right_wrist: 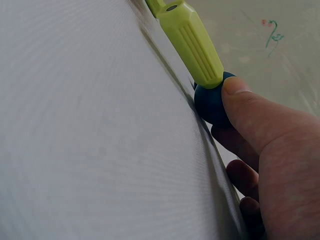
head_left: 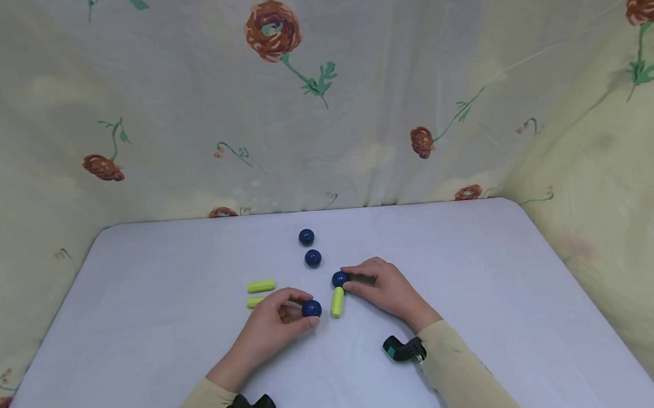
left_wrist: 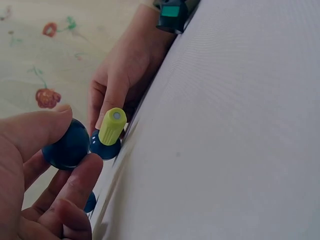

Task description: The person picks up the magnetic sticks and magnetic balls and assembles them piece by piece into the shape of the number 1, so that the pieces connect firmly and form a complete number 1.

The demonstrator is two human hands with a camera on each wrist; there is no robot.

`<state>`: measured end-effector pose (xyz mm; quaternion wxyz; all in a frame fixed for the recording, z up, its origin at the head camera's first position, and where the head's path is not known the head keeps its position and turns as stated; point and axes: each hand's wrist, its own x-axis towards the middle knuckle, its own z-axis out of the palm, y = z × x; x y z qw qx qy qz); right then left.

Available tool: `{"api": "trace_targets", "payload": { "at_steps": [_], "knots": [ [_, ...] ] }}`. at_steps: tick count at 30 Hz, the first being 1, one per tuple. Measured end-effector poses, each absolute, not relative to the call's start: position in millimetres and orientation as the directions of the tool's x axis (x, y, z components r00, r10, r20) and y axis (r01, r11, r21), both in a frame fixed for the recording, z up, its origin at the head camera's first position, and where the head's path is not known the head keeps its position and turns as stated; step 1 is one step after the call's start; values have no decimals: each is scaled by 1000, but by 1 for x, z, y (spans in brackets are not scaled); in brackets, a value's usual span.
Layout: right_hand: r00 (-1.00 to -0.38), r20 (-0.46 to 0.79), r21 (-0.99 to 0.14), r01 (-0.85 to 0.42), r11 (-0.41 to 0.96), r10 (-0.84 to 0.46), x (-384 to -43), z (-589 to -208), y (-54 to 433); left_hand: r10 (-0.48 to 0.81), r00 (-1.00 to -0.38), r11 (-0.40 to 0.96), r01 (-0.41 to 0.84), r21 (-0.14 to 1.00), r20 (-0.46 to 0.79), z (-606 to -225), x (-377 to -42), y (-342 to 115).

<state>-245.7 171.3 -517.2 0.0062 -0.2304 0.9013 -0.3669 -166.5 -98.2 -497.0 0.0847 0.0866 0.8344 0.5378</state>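
flower-printed cloth (head_left: 187,82) walls off the back and sides of the white worktop (head_left: 160,299) i'm watching. from the head view, what i'd steer by is the green rod (head_left: 338,302): its far end meets the blue ball (head_left: 339,280) that the right hand (head_left: 384,287) pinches between thumb and fingers, and its long axis runs from there back toward the wearer, leaning slightly left. the left hand (head_left: 272,326) pinches a second ball (head_left: 311,309) by its sides, just left of the rod's free end and apart from it, so by my judgement the line between that ball and that end matters most. the right hand is nearer to the rod. two spare rods (head_left: 261,286) lie crosswise to the left, the closer one partly hidden behind the left hand; two loose balls (head_left: 312,258) sit farther back. i see nothing between the second ball and the free end.

left wrist view: the second ball fills the pinch up front, and past it the green rod points its grey-tipped end roughly toward my lens. a sliver of another ball (left_wrist: 90,202) shows below.

right wrist view: the thumb presses the blue ball right by the joint, and the rod slants up and left, its dark-centred end free. part of another green piece (right_wrist: 156,7) shows beyond it; i can't tell which. nor can i tell whether the rod touches the worktop.
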Motion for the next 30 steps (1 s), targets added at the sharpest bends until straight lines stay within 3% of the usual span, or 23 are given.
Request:
{"api": "trace_targets", "payload": {
  "at_steps": [9, 30],
  "knots": [
    [-895, 157, -662, -409, 628, -417, -247, -520, 173, 263, -964, 386, 59, 921, -49, -502, -167, -98],
    [-894, 165, -655, -416, 631, -417, -246, -521, 172, 399, -917, 595, 270, 757, 14, -501, -164, -98]
  ]
}}
